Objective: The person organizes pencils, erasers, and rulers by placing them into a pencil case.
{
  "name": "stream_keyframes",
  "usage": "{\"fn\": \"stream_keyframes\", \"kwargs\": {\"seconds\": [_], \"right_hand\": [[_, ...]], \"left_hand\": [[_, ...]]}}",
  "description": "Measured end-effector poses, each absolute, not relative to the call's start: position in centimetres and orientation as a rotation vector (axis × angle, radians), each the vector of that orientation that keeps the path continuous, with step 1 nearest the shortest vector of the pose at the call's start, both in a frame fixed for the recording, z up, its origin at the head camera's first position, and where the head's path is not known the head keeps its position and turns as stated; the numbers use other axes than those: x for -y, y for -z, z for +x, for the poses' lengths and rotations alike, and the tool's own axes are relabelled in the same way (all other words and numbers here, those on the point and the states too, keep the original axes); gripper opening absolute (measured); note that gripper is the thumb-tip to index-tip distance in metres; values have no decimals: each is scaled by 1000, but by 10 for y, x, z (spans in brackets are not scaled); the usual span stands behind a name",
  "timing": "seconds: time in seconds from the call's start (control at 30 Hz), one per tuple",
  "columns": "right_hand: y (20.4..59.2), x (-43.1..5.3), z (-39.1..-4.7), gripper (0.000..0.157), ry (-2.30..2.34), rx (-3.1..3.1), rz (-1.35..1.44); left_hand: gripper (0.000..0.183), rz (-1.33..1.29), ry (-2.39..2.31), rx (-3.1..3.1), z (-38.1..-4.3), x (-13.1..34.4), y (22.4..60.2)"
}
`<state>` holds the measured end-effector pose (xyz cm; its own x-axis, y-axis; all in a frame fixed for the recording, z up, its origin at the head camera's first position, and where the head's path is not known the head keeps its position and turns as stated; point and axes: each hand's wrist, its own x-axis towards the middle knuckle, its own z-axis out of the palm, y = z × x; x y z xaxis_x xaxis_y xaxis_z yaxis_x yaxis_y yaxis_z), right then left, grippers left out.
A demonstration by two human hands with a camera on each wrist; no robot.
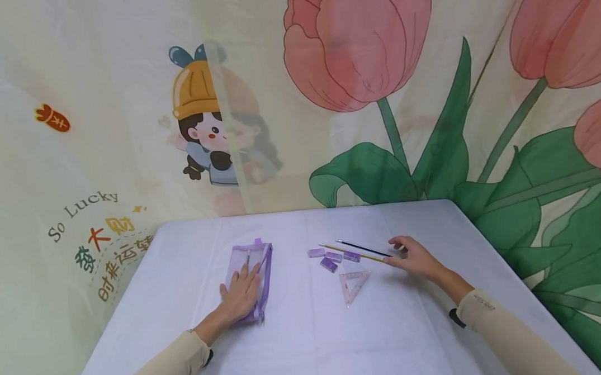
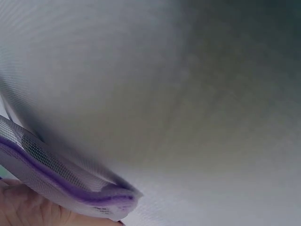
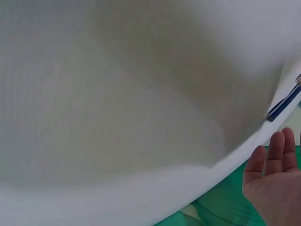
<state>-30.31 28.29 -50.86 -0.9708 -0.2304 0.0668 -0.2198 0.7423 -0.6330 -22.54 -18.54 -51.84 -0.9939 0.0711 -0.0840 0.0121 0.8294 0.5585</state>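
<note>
While the left hand lies with fingers spread on a see-through, purple-edged mesh pouch, the right hand curves loosely, thumb and fingers apart, at the ends of a slim dark pencil and a slim yellow pencil, contact unclear. Left of it lie four purple rectangular blocks and a clear pinkish triangle.

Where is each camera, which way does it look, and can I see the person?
Head: on the person's head, looking forward and down at the white tablecloth; left hand, right hand and sleeves show.
Left wrist: on that wrist, looking at the purple mesh pencil case; part of the left hand shows.
Right wrist: on that wrist, looking across the tablecloth; the right hand's fingers show.
Head and left wrist both show the pencil case.
</note>
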Motion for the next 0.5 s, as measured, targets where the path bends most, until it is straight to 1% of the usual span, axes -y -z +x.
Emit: {"fn": "stream_keyframes", "kwargs": {"seconds": [0.23,0.5], "right_hand": [[514,-290,-309,64,1018,-2895,-267],[521,-298,-319,44,1038,-2901,-265]], "left_hand": [[56,76,-908,-2900,-225,184,520],[55,70,-921,-2894,-224,185,518]]}}
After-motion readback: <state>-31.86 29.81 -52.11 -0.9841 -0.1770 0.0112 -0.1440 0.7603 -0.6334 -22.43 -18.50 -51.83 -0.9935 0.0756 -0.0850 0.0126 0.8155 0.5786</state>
